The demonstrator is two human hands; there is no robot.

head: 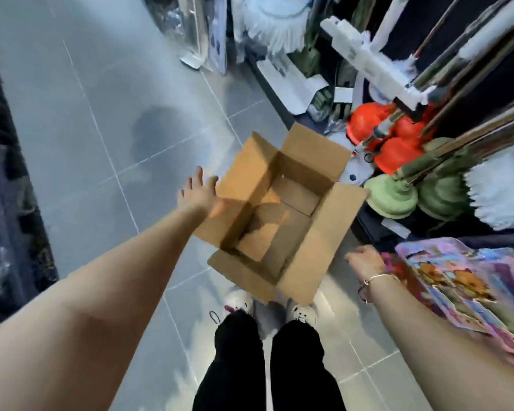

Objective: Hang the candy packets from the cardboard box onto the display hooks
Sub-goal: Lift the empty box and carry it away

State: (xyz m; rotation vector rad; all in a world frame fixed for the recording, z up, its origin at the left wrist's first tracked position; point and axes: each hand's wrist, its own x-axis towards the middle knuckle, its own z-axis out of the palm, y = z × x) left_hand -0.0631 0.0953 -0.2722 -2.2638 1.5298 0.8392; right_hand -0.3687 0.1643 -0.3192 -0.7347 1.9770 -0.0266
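Head view, looking straight down: where are the candy packets (457,280)?

– Low on the right, a bright pink and purple bunch just beside the right forearm, well apart from the cardboard box (330,232). Whether they hang from a hook or are being held is hidden; I can't make out any hook.

– And the box?

– On the floor (101,114) in front of the shoes (241,304), all four flaps folded out. Its bottom looks bare, though one corner sits in shadow.

– What are the hands doing?

– The left hand (198,191) is stretched out with straight, spread fingers at the edge of the left flap, holding nothing. The right hand (365,259), with a bracelet (377,278) on its wrist, is turned away and blurred next to the packets; I cannot tell if it grips anything.

– So what's the step?

– My guess is a last check of the box. I'd tip the flap back and look into the shadowed corner before calling it empty. Any packet found should be lifted by its top edge, keeping the hanging hole free.

– Anything in the way?

– Red plungers (398,149) and green plungers (392,200) stand close behind the box, so reach from the near side
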